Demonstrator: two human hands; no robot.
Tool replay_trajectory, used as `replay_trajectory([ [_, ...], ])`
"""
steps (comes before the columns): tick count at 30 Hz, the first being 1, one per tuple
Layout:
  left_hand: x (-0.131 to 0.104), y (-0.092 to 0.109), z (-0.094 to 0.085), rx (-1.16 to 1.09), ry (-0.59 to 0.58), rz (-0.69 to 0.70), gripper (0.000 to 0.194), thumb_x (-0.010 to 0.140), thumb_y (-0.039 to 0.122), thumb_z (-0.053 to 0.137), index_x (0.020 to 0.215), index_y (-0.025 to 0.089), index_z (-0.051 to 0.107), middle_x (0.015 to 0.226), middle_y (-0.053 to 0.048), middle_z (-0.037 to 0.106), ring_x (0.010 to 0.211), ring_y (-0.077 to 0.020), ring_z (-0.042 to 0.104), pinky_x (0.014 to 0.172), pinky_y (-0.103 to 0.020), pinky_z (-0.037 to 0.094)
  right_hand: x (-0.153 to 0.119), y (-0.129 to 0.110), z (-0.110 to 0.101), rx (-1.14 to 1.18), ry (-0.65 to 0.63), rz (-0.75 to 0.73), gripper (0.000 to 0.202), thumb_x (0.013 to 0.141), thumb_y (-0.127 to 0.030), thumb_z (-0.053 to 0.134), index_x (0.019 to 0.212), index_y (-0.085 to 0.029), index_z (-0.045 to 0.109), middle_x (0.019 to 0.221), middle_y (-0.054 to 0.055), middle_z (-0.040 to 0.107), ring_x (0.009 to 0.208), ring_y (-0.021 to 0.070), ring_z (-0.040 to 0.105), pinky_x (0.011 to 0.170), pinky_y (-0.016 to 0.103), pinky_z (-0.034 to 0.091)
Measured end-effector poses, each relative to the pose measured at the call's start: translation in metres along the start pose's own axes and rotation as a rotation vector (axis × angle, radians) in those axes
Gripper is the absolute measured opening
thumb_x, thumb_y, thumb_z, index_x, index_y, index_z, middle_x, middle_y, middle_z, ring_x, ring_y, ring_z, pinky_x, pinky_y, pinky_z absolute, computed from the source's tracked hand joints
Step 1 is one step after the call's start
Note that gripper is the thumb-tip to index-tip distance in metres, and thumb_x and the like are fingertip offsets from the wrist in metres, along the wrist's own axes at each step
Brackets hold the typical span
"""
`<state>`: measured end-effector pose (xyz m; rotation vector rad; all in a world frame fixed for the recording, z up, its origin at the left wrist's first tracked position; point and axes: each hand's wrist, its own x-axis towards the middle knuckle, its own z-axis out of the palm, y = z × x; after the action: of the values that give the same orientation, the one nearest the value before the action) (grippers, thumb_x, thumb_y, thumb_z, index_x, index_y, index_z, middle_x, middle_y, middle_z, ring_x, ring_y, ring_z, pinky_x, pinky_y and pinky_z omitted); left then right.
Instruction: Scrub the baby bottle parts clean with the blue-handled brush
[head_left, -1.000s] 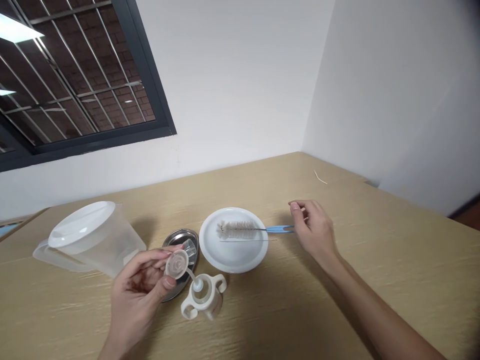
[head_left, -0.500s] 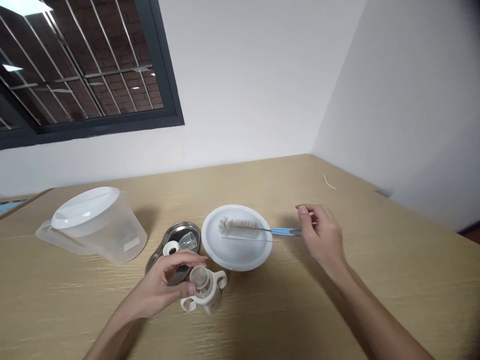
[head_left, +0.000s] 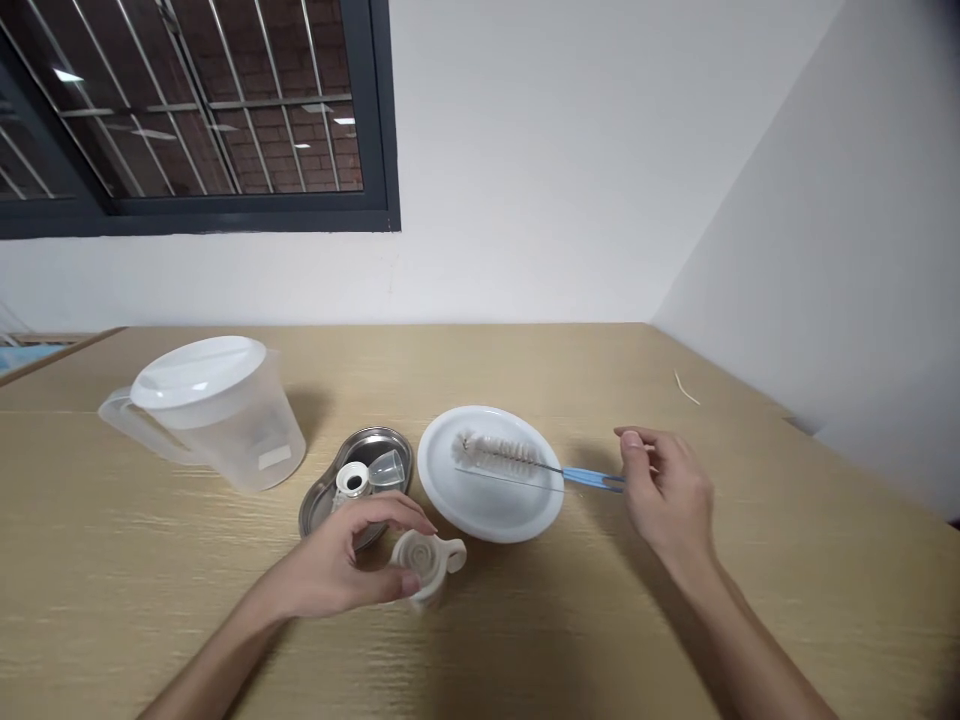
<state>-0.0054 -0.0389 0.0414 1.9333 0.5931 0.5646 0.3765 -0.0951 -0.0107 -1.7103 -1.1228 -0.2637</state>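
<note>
A small cup-like bottle with white side handles [head_left: 455, 556] and a pale round top is at the front of the table. My left hand [head_left: 352, 560] curves round its rim, thumb in front and fingers behind. The left handle is hidden by that hand. A bottle brush [head_left: 499, 456] with pale bristles lies across a white plate [head_left: 491, 530], its blue handle sticking out to the right. My right hand [head_left: 671, 490] is at the handle's end, fingers curled against the thumb. Whether it holds the handle is hidden.
A metal kidney-shaped tray [head_left: 319, 495], left of the plate, holds a white ring-like piece [head_left: 352, 479] and a small clear cup [head_left: 387, 468]. Further left stands a lidded plastic pitcher [head_left: 240, 440]. A thin pale strip [head_left: 686, 388] lies at the back right.
The handled bottle went from tilted to more upright, with my left hand still round it. My view has turned slightly. My right hand and the brush keep their places relative to each other.
</note>
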Motion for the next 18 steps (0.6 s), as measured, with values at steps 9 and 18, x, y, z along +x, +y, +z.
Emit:
replay_trajectory([
  [9,-0.0013,0.0067,0.0038,0.088,0.030,-0.002,0.034,0.080,0.021,0.079,0.113,0.026,0.077,0.119,-0.009,0.073,0.108,-0.0249,0.070,0.095,-0.038,0.055,-0.0010,-0.0007,0.0006,-0.017,-0.018,0.002,0.043,0.097,-0.057,0.047,0.097,-0.020,0.069,0.094,0.010,0.070,0.076,0.0204,0.062,0.066,0.035,0.048],
  [18,0.0045,0.0017,0.0108,0.125,0.098,0.065,0.042,0.067,0.008,0.077,0.107,0.022,0.076,0.113,-0.008,0.075,0.104,-0.0259,0.071,0.094,-0.039,0.055,-0.0019,-0.0047,-0.0006,-0.018,-0.028,0.009,0.045,0.097,-0.059,0.046,0.096,-0.020,0.069,0.091,0.010,0.068,0.077,0.0230,0.063,0.068,0.039,0.050],
])
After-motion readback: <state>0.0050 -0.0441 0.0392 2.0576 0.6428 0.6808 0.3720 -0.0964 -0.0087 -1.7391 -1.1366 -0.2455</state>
